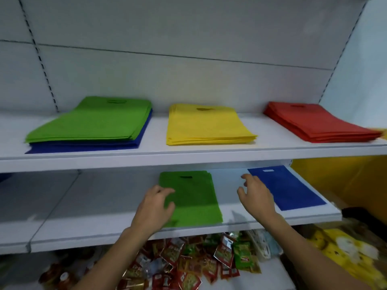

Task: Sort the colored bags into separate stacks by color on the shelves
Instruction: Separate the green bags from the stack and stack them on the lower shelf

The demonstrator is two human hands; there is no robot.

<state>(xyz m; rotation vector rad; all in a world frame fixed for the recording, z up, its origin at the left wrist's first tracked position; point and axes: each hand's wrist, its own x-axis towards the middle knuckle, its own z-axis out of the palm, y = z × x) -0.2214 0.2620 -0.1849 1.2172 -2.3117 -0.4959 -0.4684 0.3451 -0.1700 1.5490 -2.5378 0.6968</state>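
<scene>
The left hand (155,206) rests, fingers relaxed and gripping nothing, on the left edge of the green bag (194,197). The right hand (255,195) hovers loosely open and empty just left of the blue bag (289,189). Both bags lie flat on the lower shelf (94,216), long axes front-to-back, handle slots rearward.

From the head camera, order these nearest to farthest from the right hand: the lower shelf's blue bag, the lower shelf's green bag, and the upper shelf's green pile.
1. Blue bag, on the lower shelf, just right of the right hand.
2. Green bag, same shelf, to the hand's left.
3. Green pile, on the upper shelf, far left.
</scene>
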